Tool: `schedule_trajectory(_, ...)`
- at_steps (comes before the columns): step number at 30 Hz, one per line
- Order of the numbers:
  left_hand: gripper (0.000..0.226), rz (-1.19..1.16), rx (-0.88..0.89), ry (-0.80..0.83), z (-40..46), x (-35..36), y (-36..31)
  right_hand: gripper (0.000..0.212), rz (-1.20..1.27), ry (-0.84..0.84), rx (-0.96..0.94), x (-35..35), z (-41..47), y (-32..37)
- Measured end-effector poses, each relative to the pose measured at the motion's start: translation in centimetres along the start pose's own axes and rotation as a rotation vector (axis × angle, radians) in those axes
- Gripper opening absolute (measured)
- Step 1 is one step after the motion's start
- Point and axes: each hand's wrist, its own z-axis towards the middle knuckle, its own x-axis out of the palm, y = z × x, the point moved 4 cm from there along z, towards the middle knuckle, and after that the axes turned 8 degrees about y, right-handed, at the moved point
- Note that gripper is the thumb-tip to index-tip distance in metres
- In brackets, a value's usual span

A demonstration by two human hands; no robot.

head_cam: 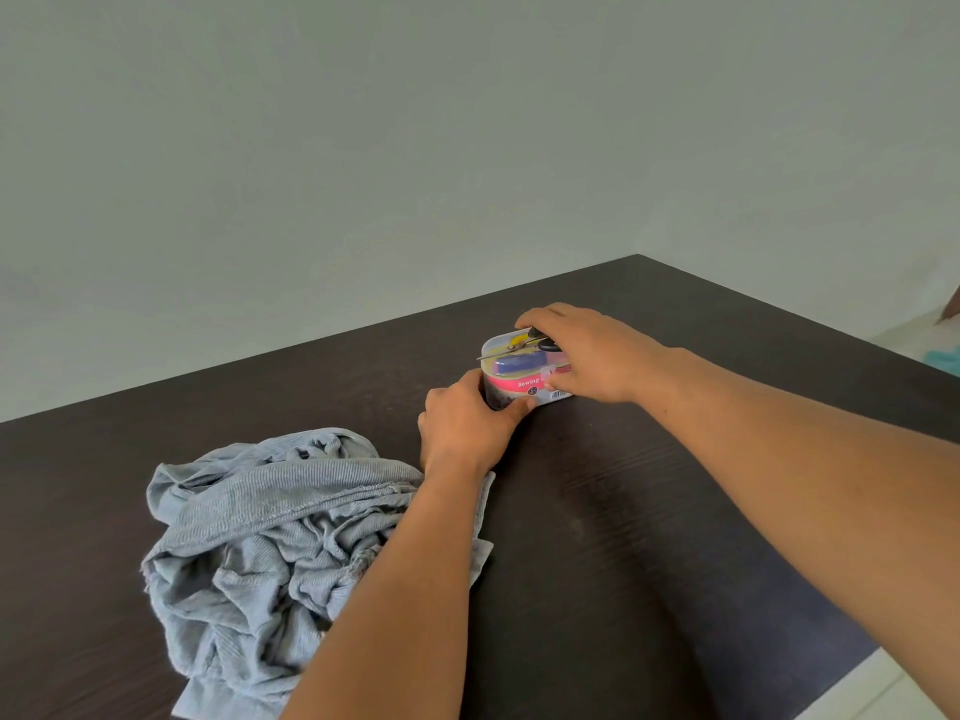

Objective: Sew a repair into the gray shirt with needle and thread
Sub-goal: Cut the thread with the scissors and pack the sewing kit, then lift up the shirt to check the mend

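Just two bare arms and hands, that's all of the person in shot

Both forearms are uncovered skin from the wrist right back to where the shot cuts them off. The left hand (465, 426) and its arm show over the near edge of the dark brown wood-grain table (623, 511); the right hand (587, 356) and its arm show over the table's right side and look a lot bulkier, being closer to the wide lens. Knuckles show plainly on both. The left thumbnail looks short and plain, anything finer is too blurry to call.
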Motion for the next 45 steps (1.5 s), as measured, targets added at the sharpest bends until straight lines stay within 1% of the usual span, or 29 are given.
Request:
schedule_trajectory(4, 0.064, -0.111, 0.009, -0.016, -0.7, -0.5, -0.4, 0.08, 0.03, -0.01, 0.015, -0.2, -0.5, 0.0)
schedule_trajectory(6, 0.073, -0.163, -0.001, -0.012, -1.1, -0.9, -0.5, 0.084, 0.039, -0.01, 0.022, -0.7, -1.0, 0.2)
schedule_trajectory(8, 0.085, -0.256, -0.049, 0.006, -1.5, -1.8, -0.5, 0.082, 0.048, -0.051, 0.02, -1.7, -1.8, 1.0)
schedule_trajectory(9, 0.084, -0.329, -0.072, 0.011, -1.7, -2.6, -0.5, 0.079, 0.052, -0.088, 0.021, -2.4, -2.1, 1.6)
schedule_trajectory(11, 0.071, -0.447, -0.093, -0.01, -2.3, -4.8, -0.8, 0.07, 0.043, -0.173, 0.018, -3.4, -2.7, 2.8)
schedule_trajectory(12, 0.063, -0.46, -0.076, -0.042, -2.7, -6.1, -1.0, 0.065, 0.044, -0.21, 0.016, -3.7, -2.9, 3.4)
schedule_trajectory(14, 0.049, -0.405, -0.01, -0.111, -4.1, -9.3, -1.1, 0.052, 0.113, -0.24, 0.016, -4.0, -3.2, 5.1)
schedule_trajectory(15, 0.043, -0.353, 0.018, -0.128, -5.0, -10.9, -0.9, 0.045, 0.174, -0.221, 0.018, -3.8, -3.3, 6.2)
schedule_trajectory(17, 0.037, -0.221, 0.035, -0.132, -6.9, -13.7, 0.4, 0.033, 0.258, -0.128, 0.008, -2.7, -3.3, 8.4)
schedule_trajectory(19, 0.036, -0.073, 0.003, -0.15, -9.5, -16.4, 2.8, 0.031, 0.315, -0.015, -0.008, -1.0, -3.1, 10.9)
schedule_trajectory(21, 0.046, -0.003, -0.061, -0.162, -12.0, -18.6, 5.3, 0.041, 0.384, 0.093, -0.011, 0.9, -2.8, 13.3)
schedule_trajectory(23, 0.059, 0.017, -0.156, -0.167, -14.2, -20.0, 8.2, 0.057, 0.437, 0.191, -0.032, 2.4, -2.8, 15.7)
schedule_trajectory(24, 0.064, 0.037, -0.216, -0.149, -15.5, -20.6, 9.6, 0.063, 0.449, 0.239, -0.046, 3.0, -2.7, 16.9)
schedule_trajectory(25, 0.067, 0.073, -0.276, -0.098, -16.5, -20.6, 10.9, 0.065, 0.432, 0.282, -0.043, 3.5, -2.8, 17.9)
schedule_trajectory(26, 0.064, 0.106, -0.328, -0.017, -17.4, -20.3, 12.0, 0.061, 0.39, 0.304, -0.036, 3.9, -2.8, 18.5)
schedule_trajectory(27, 0.053, 0.12, -0.363, 0.069, -18.3, -19.8, 12.9, 0.053, 0.323, 0.309, -0.024, 4.0, -2.8, 19.1)
schedule_trajectory(28, 0.036, 0.109, -0.38, 0.129, -19.1, -19.3, 13.4, 0.041, 0.268, 0.286, -0.017, 3.7, -2.8, 19.6)
schedule_trajectory(29, 0.019, 0.094, -0.374, 0.13, -19.7, -19.1, 13.7, 0.029, 0.239, 0.248, -0.008, 3.2, -2.9, 19.9)
schedule_trajectory(30, 0.012, 0.089, -0.355, 0.081, -20.2, -19.5, 13.6, 0.018, 0.234, 0.192, -0.016, 2.2, -3.0, 20.4)
schedule_trajectory(31, 0.012, 0.079, -0.336, 0.014, -20.4, -20.0, 13.4, 0.014, 0.24, 0.134, -0.016, 1.1, -3.0, 20.6)
schedule_trajectory(33, 0.014, 0.013, -0.308, -0.132, -20.5, -22.0, 12.1, 0.016, 0.246, 0.022, -0.022, -1.8, -3.4, 20.8)
schedule_trajectory(34, 0.019, -0.057, -0.299, -0.212, -20.4, -23.3, 11.2, 0.016, 0.267, -0.029, -0.024, -3.2, -3.6, 20.9)
schedule_trajectory(36, 0.025, -0.242, -0.271, -0.348, -20.2, -25.8, 8.8, 0.018, 0.415, -0.103, -0.014, -6.0, -4.1, 21.1)
schedule_trajectory(38, 0.026, -0.367, -0.23, -0.411, -20.0, -28.1, 5.9, 0.018, 0.628, -0.177, 0.014, -8.4, -4.8, 21.5)
schedule_trajectory(39, 0.025, -0.38, -0.192, -0.429, -20.1, -29.3, 4.1, 0.017, 0.701, -0.217, 0.025, -9.8, -5.3, 21.7)
schedule_trajectory(42, 0.025, -0.297, -0.029, -0.496, -21.0, -33.1, -0.3, 0.017, 0.836, -0.285, -0.006, -13.7, -6.9, 22.8)
schedule_trajectory(43, 0.024, -0.237, 0.026, -0.514, -21.6, -34.4, -1.3, 0.017, 0.844, -0.287, -0.023, -15.1, -7.5, 22.9)
schedule_trajectory(45, 0.02, -0.044, 0.108, -0.505, -22.6, -36.6, -2.9, 0.021, 0.816, -0.246, -0.048, -17.5, -8.7, 22.9)
